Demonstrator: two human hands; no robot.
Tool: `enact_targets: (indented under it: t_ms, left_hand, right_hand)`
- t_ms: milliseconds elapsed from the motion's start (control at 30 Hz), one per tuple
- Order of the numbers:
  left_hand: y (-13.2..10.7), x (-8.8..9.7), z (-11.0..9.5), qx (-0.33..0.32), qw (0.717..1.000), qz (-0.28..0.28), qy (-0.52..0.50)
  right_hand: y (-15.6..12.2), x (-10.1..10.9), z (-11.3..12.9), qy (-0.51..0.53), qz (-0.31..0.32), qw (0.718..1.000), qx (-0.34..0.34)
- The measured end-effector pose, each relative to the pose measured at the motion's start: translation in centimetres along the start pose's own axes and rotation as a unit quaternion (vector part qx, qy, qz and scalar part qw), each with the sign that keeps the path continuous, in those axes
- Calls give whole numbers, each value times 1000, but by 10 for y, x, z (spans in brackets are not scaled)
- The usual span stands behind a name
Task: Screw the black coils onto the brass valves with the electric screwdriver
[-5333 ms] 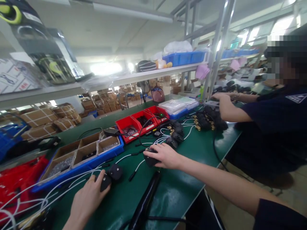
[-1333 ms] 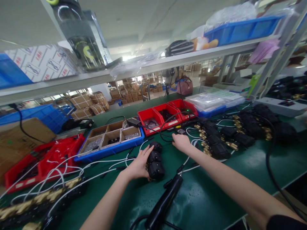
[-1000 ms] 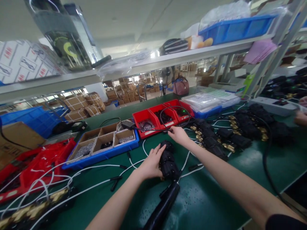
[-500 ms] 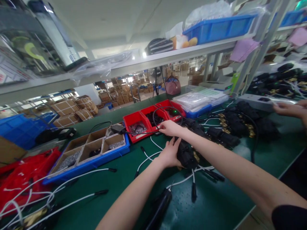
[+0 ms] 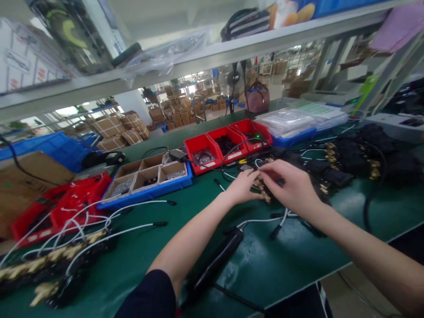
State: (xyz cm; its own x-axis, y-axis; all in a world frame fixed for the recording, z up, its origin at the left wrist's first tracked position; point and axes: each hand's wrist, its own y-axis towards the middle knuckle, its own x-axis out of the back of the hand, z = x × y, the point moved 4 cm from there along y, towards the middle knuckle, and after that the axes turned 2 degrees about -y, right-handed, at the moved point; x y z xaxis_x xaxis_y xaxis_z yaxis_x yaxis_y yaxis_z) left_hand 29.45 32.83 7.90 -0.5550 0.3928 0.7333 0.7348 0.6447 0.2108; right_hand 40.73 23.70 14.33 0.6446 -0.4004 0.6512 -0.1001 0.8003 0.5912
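My left hand (image 5: pixel 243 187) is curled round the near end of a row of black parts with brass fittings (image 5: pixel 264 194), its thumb below the brass. Right beside it, my right hand (image 5: pixel 289 183) pinches thumb and forefinger together at the top of that row. A short loop of white cable (image 5: pixel 257 163) shows by those fingertips; whether it lies in the pinch is unclear. White leads with black plugs (image 5: pixel 275 231) come out below my right hand. A black electric screwdriver (image 5: pixel 217 260) lies on the green bench, nearer to me.
Three red bins (image 5: pixel 228 157) with small parts stand behind my hands. To their left is a blue tray (image 5: pixel 145 194) with cardboard compartments. More black-and-brass parts with white cables (image 5: pixel 76 251) lie at left, others (image 5: pixel 341 154) at right. A shelf (image 5: pixel 198 55) runs overhead.
My right hand has drawn back from the red bins to the brass fittings next to my left hand. The brass side of the row now shows more. The view has shifted right and down.
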Motion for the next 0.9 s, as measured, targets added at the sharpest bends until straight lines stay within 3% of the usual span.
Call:
enact_targets:
  t_ms: [100,233,367,500,567,667,800,900]
  left_hand:
    - [-53,44,9,61,996,-55,14]
    - [-136,79,6,143,980,-138,14]
    - [-207,79,-5,180,971,-156,-1]
    - [-251,70,-5,208,967,-146,4]
    - [-257,63,-2,220,966,-138,11]
    - [-247,49,3,230,965,-125,29]
    - [-210,20,12,238,964,-101,56]
    - [-173,-6,16,206,973,-75,65]
  right_hand:
    - [-51,-17,29,41,77,995,47]
    - [-95,-73,78,51,239,961,131]
    - [-113,-115,117,6,337,926,170]
    - [-129,-116,130,-34,379,911,159]
    - [-141,-107,128,-44,396,906,145]
    - [-158,-89,114,-65,400,909,100]
    - [-169,-66,77,-98,370,923,23]
    - [-174,-48,50,-110,335,936,-20]
